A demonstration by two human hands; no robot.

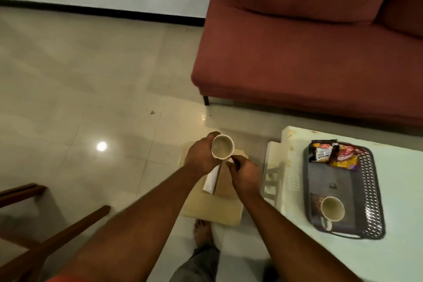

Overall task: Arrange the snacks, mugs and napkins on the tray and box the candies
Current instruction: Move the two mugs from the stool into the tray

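I hold a white mug (222, 147) upright in the air, above a low beige stool (214, 209). My left hand (201, 155) wraps around the mug's body. My right hand (243, 175) pinches its handle. White napkins (211, 180) lie on the stool under my hands. On the pale table at the right, a dark tray (343, 181) carries several snack packets (334, 154) at its far end and a second mug (332, 209) at its near end.
A red sofa (309, 52) stands behind the table (400, 213). Wooden chair parts (45, 236) sit at the lower left. My bare foot (202, 231) rests on the tiled floor beside the stool.
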